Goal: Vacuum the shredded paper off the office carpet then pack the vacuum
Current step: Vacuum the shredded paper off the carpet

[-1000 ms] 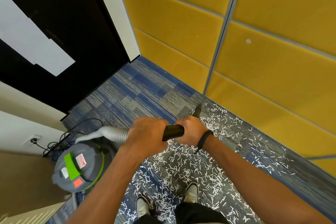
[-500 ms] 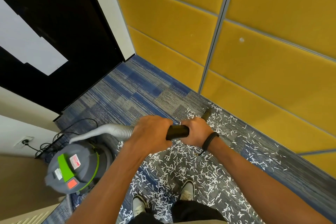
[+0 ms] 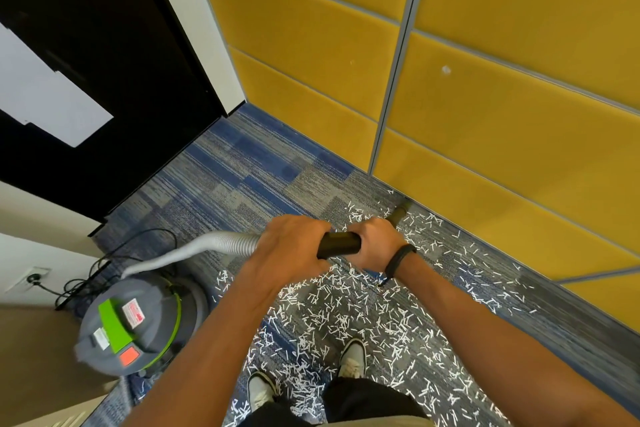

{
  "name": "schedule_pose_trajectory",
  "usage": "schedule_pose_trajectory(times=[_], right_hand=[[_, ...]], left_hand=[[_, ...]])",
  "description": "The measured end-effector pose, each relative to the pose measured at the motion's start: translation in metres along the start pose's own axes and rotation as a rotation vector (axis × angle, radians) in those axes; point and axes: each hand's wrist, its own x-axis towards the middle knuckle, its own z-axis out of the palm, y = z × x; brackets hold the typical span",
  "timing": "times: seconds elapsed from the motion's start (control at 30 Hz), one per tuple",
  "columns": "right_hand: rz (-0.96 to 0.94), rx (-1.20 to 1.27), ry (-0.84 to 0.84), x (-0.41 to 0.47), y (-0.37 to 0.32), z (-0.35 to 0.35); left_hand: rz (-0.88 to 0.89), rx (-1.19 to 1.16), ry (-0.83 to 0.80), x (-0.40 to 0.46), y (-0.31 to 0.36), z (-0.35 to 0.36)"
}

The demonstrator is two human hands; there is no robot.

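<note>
A: What's on the blue-grey carpet (image 3: 242,177)?
B: Shredded paper (image 3: 346,315), too many strips to count, from centre to five o'clock.
A: And the hands?
B: Left hand (image 3: 289,246) and right hand (image 3: 377,243), both curled round one black wand (image 3: 339,243); one grey vacuum (image 3: 133,326) at eight o'clock, yellow wall panels (image 3: 485,114) beyond.

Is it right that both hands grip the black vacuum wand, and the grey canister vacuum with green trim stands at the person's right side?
Not quite. Both hands, the left hand and the right hand, do grip the black vacuum wand, but the grey canister vacuum with green trim stands at the person's left side, as the head view shows.
</note>
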Motion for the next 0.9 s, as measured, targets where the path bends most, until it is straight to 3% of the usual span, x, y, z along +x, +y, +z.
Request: schedule_pose_trajectory(times=[0.9], right_hand=[[-0.108, 0.059, 0.052, 0.000, -0.045, 0.016]], left_hand=[[-0.067, 0.059, -0.017, -0.043, -0.018, -0.017]])
